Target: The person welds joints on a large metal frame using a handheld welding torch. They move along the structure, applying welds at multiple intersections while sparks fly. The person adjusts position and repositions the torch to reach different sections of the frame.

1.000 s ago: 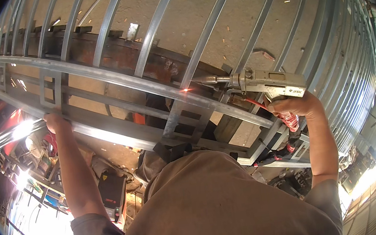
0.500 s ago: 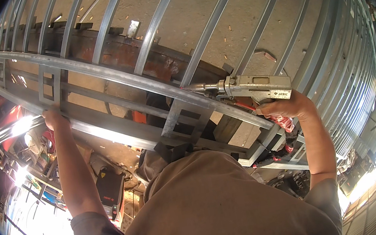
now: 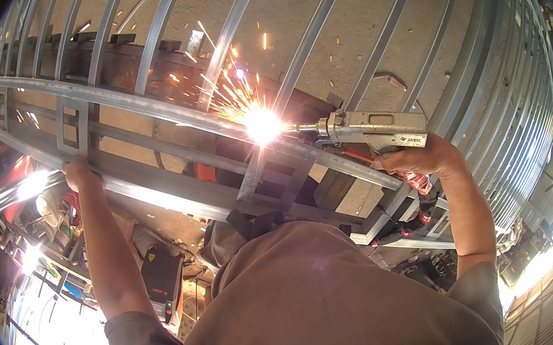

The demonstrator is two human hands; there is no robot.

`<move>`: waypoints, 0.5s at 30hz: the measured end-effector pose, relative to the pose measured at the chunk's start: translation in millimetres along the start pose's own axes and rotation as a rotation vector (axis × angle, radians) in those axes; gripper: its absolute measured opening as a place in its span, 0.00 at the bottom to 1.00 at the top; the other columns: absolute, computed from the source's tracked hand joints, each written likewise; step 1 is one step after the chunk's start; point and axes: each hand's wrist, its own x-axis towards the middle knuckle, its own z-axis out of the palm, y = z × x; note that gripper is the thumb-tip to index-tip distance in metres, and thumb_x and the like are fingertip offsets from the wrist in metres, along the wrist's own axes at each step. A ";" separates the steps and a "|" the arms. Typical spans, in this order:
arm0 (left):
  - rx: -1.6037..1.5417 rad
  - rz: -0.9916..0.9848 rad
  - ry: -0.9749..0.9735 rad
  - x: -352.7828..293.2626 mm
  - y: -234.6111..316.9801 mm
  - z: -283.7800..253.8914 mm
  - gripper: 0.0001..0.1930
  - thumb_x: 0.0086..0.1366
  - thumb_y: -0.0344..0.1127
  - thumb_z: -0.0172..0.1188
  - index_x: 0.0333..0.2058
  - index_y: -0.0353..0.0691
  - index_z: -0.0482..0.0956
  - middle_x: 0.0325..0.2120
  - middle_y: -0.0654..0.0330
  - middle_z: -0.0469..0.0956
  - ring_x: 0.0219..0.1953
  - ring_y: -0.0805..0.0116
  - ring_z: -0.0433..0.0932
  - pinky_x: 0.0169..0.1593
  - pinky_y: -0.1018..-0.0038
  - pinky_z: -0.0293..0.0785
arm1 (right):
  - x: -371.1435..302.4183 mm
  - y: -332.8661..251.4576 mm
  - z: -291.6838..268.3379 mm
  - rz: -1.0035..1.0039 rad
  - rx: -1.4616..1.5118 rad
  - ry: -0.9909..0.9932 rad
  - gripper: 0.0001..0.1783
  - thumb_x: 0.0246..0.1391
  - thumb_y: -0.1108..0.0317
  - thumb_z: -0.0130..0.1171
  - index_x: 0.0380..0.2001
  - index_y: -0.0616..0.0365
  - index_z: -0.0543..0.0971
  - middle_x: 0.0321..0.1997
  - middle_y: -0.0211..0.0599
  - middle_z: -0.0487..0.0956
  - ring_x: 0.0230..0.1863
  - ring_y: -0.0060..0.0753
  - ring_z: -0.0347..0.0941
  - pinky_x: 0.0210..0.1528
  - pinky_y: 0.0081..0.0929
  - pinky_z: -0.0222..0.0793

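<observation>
My right hand [image 3: 424, 155] is wrapped round the grip of a silver-grey welding gun [image 3: 374, 129]. The gun lies nearly level, its nozzle pointing left at a long grey metal rail [image 3: 163, 109] of a barred frame. A white glare [image 3: 262, 127] with orange sparks burns at the nozzle's tip, where an upright bar meets the rail. It hides the joint itself. On the left, my left hand [image 3: 80, 176] is closed on the frame's nearer lower rail [image 3: 154, 197]. Beside its fingers lies a bundle of shiny thin metal strips [image 3: 11, 196]; I cannot tell whether the hand touches it.
Many parallel metal bars [image 3: 314, 31] fill the far side, with stacked ones bending away at the right. A dark machine [image 3: 161, 275] stands below left. Small scraps lie on the dusty floor [image 3: 259, 42]. A red-wrapped cable [image 3: 416, 182] hangs from the gun.
A bright flash and flying sparks have appeared at the gun's tip. The gun has shifted very slightly left. My left hand has stayed in place.
</observation>
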 end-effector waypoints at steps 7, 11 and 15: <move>-0.279 -0.061 -0.015 6.9 -11.3 2.9 0.20 0.65 0.44 0.60 0.50 0.36 0.83 0.44 0.54 0.84 0.43 0.58 0.84 0.46 0.62 0.82 | 0.9 -1.2 2.1 -0.037 -0.026 -0.002 0.34 0.49 0.63 0.78 0.59 0.58 0.79 0.51 0.37 0.85 0.51 0.28 0.77 0.56 0.28 0.74; 0.128 0.129 -0.031 66.2 -39.6 4.9 0.24 0.64 0.45 0.62 0.54 0.39 0.80 0.47 0.53 0.83 0.45 0.56 0.84 0.48 0.62 0.82 | -2.0 1.9 1.5 -0.078 0.012 0.007 0.33 0.49 0.61 0.79 0.58 0.58 0.80 0.50 0.38 0.85 0.49 0.30 0.79 0.53 0.30 0.77; 0.143 0.073 -0.081 83.9 -46.1 0.1 0.30 0.62 0.47 0.64 0.61 0.41 0.74 0.51 0.51 0.80 0.47 0.54 0.83 0.49 0.62 0.81 | -25.0 9.1 -5.7 -0.083 0.009 0.032 0.28 0.49 0.63 0.78 0.52 0.60 0.82 0.44 0.37 0.86 0.43 0.28 0.80 0.47 0.28 0.78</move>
